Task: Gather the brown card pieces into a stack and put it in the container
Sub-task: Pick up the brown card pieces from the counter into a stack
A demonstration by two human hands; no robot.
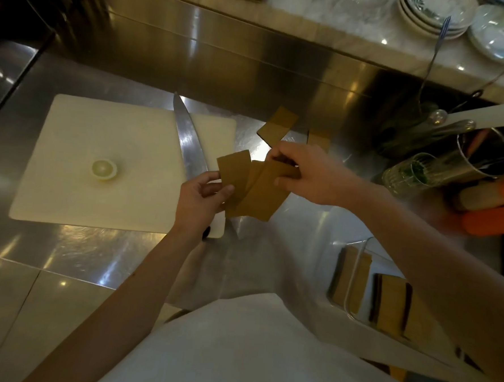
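Several brown card pieces (254, 188) are fanned out between my two hands above the steel counter. My left hand (200, 199) pinches their lower left side. From the right, my right hand (308, 173) grips the upper end of the fan. Two more brown card pieces lie on the counter behind: a long one (278, 124) and a smaller one (318, 140), partly hidden by my right hand. A clear container (359, 253) at the lower right holds stacks of brown pieces (391, 305); my right forearm covers part of it.
A white cutting board (80, 127) carries a half lemon (104, 169) and a large knife (189, 139). At the right stand a glass (408, 173), a metal utensil holder (477, 157) and orange items (496, 223). Plates and bowls (438, 13) sit on the back shelf.
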